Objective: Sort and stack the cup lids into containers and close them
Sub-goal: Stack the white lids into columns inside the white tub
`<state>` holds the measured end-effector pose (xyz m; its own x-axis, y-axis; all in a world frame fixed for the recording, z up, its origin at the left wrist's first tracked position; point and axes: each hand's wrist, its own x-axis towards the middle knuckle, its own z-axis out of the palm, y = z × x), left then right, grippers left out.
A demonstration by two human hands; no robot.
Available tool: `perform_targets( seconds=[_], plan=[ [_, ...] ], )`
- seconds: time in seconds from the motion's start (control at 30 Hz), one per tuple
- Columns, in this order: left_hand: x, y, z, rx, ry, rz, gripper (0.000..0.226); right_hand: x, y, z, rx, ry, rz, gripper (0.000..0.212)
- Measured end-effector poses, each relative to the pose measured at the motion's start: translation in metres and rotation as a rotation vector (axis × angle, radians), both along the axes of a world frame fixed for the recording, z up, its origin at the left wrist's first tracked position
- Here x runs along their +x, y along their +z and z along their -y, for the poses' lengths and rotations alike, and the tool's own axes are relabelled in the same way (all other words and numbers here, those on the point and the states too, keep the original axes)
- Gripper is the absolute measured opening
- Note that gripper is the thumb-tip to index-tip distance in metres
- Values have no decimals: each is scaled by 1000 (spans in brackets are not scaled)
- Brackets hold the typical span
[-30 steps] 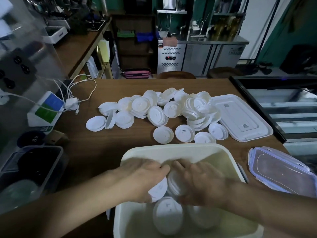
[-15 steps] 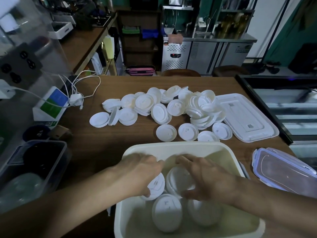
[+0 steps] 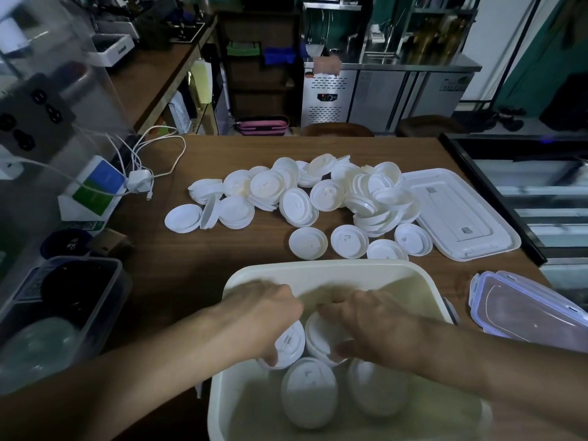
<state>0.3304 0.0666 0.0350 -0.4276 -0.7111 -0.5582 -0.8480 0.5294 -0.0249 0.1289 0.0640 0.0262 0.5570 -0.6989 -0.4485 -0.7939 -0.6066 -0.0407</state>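
Both forearms reach in from 6 o'clock, palms down, into the bin (image 3: pixel 318 269) at the near edge of the surface (image 3: pixel 197 272). I see the left hand (image 3: pixel 264 316) arched over the left stack (image 3: pixel 291 343) of lids, fingers (image 3: pixel 288 302) curled across its top and the thumb hooked at its near rim, clamped on it. The right hand (image 3: pixel 378 329) covers the right stack (image 3: pixel 319 335), which touches the left one. Its fingers (image 3: pixel 337 308) are spread and bent over the far edge, the thumb pressed at the near edge, gripping it. Two more stacks (image 3: pixel 308 396) lie in the bin at 6 o'clock of the hands. Loose lids (image 3: pixel 318 198) lie piled at 12 o'clock, a white cover (image 3: pixel 458 214) at 2 o'clock, a clear cover (image 3: pixel 525 313) at 3 o'clock.
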Motion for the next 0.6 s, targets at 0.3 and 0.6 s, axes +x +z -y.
perform_targets(
  seconds=[0.3,0.6],
  plan=[
    [-7,6,2,52,28,-5,43,-2,-7,2,30,-31,46,60],
    [-14,9,-3,27,-1,1,41,-3,0,-7,-41,7,-38,56]
  ],
)
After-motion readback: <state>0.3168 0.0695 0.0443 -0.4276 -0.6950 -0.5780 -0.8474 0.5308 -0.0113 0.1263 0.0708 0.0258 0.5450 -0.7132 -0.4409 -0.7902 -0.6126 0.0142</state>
